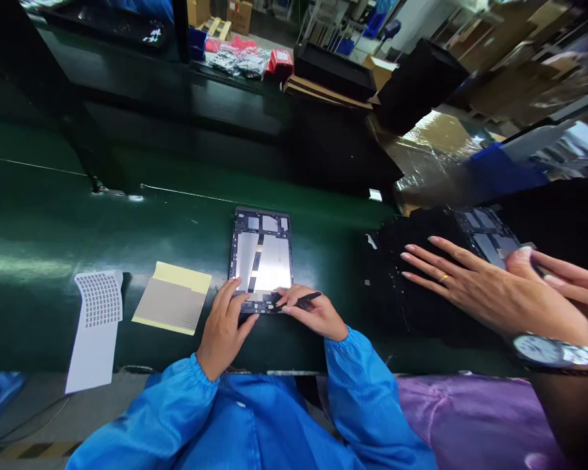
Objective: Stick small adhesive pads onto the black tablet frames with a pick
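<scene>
An opened tablet point(273, 261), with a silvery inside, dark frame and a dark ribbon strip down its middle, lies on the green bench right before me. At its lower left corner, my left hand point(225, 326) grips the edge, fingers apart and thumb along the bottom side. My right hand point(318, 314) is closed around slim black tweezers point(308, 299), whose tip points at the tablet's bottom strip. The fingers partly cover that strip, so what the tip touches is hidden. Left of my left hand lies a yellow-edged sheet of grey strips point(169, 302).
A white label sheet point(98, 313) with rows of small dark stickers overhangs the bench's front edge. At right, a co-worker's hands point(490, 287) are over another opened tablet point(487, 232) on a black mat point(392, 287). A dark post point(73, 111) rises at left; black trays point(333, 72) stand behind.
</scene>
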A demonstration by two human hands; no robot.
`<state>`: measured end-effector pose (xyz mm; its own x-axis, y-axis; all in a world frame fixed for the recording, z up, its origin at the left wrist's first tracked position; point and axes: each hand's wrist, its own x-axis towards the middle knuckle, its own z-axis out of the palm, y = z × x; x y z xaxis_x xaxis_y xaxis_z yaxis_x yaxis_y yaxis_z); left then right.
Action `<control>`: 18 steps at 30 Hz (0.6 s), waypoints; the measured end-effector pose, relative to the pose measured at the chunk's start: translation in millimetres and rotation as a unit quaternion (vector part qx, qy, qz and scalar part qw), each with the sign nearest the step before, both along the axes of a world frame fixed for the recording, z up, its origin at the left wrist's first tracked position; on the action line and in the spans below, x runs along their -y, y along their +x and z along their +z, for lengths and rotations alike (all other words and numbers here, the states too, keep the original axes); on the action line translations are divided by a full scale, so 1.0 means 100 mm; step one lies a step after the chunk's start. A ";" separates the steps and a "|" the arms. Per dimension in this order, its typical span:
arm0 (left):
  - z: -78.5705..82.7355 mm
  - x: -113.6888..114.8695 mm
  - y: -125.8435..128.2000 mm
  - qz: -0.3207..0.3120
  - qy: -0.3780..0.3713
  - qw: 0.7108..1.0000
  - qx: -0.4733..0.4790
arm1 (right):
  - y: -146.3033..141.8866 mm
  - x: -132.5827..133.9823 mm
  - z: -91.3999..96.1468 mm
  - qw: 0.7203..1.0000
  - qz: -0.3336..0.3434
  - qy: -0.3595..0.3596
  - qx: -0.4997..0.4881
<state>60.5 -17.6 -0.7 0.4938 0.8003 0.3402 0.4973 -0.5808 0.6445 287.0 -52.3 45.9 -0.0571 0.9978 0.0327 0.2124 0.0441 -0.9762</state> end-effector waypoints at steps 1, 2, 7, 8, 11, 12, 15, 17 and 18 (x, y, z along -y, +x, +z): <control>0.01 0.01 0.00 0.001 0.003 1.000 0.005 | -0.01 -0.01 -0.01 1.000 0.001 0.012 0.005; 0.03 0.04 -0.01 0.001 0.010 1.000 0.009 | -0.01 -0.01 -0.02 1.000 -0.002 0.030 0.006; 0.37 0.21 -0.45 0.010 0.032 0.999 -0.012 | 0.00 0.04 -0.11 0.997 -0.017 0.078 0.025; 0.43 0.21 -0.62 0.033 0.035 0.999 -0.012 | 0.03 0.05 -0.14 0.997 -0.016 0.068 0.029; 0.50 0.01 -1.22 0.180 0.072 0.981 -0.013 | 0.11 0.07 -0.26 0.998 -0.047 0.046 0.000; 0.49 -0.12 -1.44 0.242 0.082 0.967 -0.024 | 0.12 0.06 -0.30 0.997 -0.060 0.042 -0.014; 0.38 -0.62 -2.04 0.369 0.044 0.927 -0.055 | 0.06 0.04 -0.31 0.992 -0.111 0.049 -0.024; 0.33 -0.90 -2.27 0.361 -0.038 0.931 -0.048 | -0.05 0.04 -0.22 0.989 -0.136 0.060 -0.002; 0.34 -1.00 -2.32 0.337 -0.061 0.939 -0.035 | -0.13 0.05 -0.16 0.987 -0.142 0.069 0.009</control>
